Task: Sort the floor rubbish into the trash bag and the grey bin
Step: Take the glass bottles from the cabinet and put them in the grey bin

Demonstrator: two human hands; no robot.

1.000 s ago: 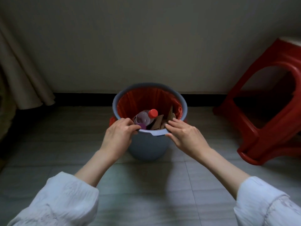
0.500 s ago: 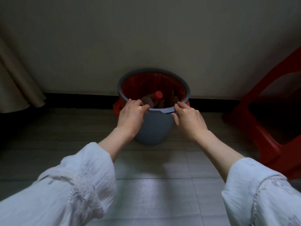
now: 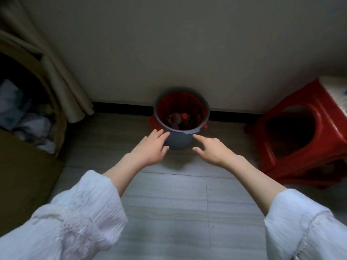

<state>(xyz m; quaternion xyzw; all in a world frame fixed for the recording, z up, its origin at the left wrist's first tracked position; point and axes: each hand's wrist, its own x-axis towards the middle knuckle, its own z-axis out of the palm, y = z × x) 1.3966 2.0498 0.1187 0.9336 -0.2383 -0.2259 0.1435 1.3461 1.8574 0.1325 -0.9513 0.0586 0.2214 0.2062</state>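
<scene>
Grey bin (image 3: 178, 140) seemingly between spread hands.

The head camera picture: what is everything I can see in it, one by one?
grey bin: one, grey, on the floor by the wall.
trash bag: one, red, lining the bin, its edges showing outside the rim.
bottle: one, clear with a red cap, inside the bag among other dim rubbish.
stool: one, red plastic, right of the bin.
curtain: one, beige, hanging at the left.
cardboard box: one, brown, far left, with pale cloth in it.
floor: grey tiles.
sleeves: two, white.
left hand: fingers straight, at the bin's side.
right hand: fingers spread, holding nothing.
</scene>
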